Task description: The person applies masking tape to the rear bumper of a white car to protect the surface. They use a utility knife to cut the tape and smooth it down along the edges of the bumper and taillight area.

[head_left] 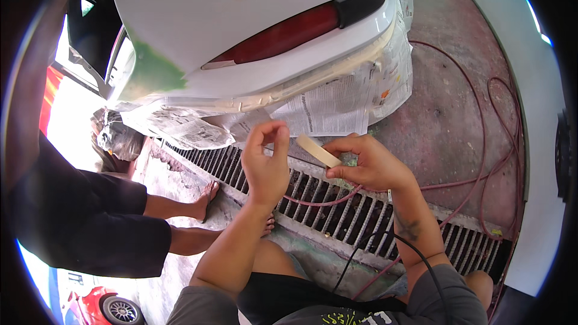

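In front of me my right hand (374, 161) grips a roll of cream masking tape (318, 151) between thumb and fingers, its edge turned up. To its left my left hand (266, 165) is raised, its fingers curled in toward the thumb as in a pinch. Whatever those fingertips may hold is too small to make out. Both hands are just short of the rear of a white car (289, 87). Masking tape runs along its lower bumper edge, and newspaper sheets (325, 108) hang from it. A red tail light (283, 35) sits above.
A metal floor grating (328, 204) runs beneath my hands. Red hoses (457, 72) loop over the concrete at the right. Another person in dark shorts (90, 216) stands barefoot close by on the left. Green filler (153, 66) covers the car's left corner. A black cable (415, 241) crosses my right arm.
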